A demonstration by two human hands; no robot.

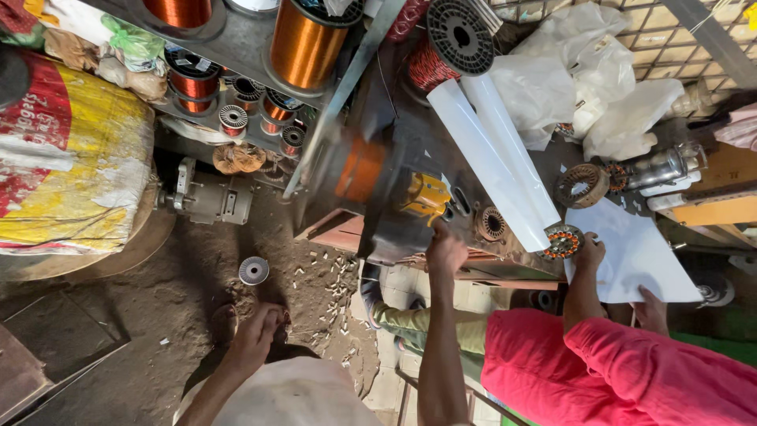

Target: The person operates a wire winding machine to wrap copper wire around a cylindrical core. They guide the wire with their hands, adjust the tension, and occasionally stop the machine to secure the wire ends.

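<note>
My right hand is closed in a fist against the near edge of a grey coil winding machine; whatever it grips is hidden by the fingers. The machine's copper coil is blurred orange, with a yellow part beside it. My left hand rests on my knee at the lower left with loosely curled fingers and holds nothing. A person in a red shirt sits to my right. One of their hands touches a small wound stator, and the other lies on a white sheet.
Copper wire spools stand on a shelf behind the machine. Two rolled white sheets lean across the bench. A bare stator, plastic bags, a small motor, a yellow sack and a loose spool lie around on the dirt floor.
</note>
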